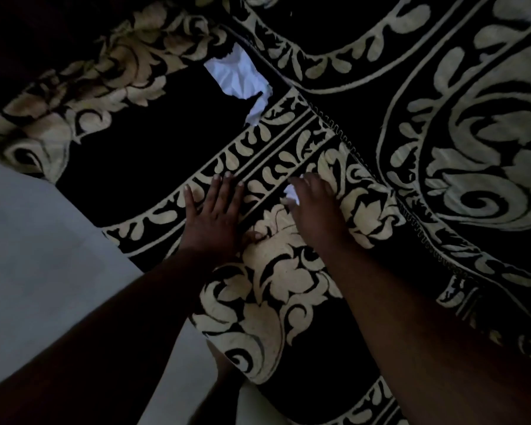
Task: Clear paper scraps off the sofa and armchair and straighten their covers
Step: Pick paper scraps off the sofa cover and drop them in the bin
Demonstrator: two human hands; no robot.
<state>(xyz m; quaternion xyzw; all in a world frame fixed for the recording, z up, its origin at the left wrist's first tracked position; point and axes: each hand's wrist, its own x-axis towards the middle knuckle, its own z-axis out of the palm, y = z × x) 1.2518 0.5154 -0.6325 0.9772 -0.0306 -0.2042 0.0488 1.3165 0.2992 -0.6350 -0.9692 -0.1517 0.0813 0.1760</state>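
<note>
A black cover with cream floral patterns (288,289) drapes the seat in dim light. My left hand (215,213) lies flat on the cover's patterned border, fingers spread and straight. Just to its right, my right hand (314,207) curls over a small white paper scrap (291,193), which peeks out between thumb and fingers. A larger crumpled white paper scrap (242,79) lies farther away on the black part of the cover, near a fold where two cover sections meet.
A pale floor (37,240) shows at the left and below the seat edge. A second patterned cover section (457,133) with a stitched hem spreads to the right. The top left corner is too dark to read.
</note>
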